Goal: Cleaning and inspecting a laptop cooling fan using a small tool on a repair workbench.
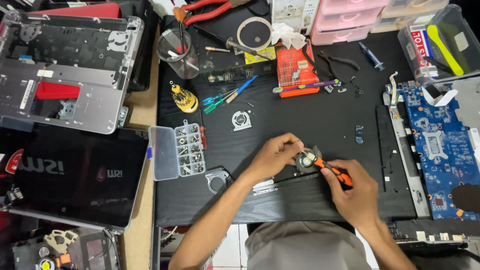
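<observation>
My left hand (274, 156) pinches the edge of a small round laptop fan (305, 162) that rests on the black mat (310, 115) near its front edge. An orange-handled tool (334, 172) is gripped in my right hand (356, 192), its pale tip touching the top of the fan. A flat metal heat pipe strip (265, 186) lies just left of the fan, under my left wrist. Both forearms reach in from the bottom of the head view.
A clear screw organiser box (177, 150) lies at the mat's left. A loose fan blade (241, 120), screwdrivers (222, 97) and an orange parts case (296, 67) lie behind. A blue motherboard (437, 145) sits at right; laptop shells (70, 70) and a closed black laptop (75, 175) at left.
</observation>
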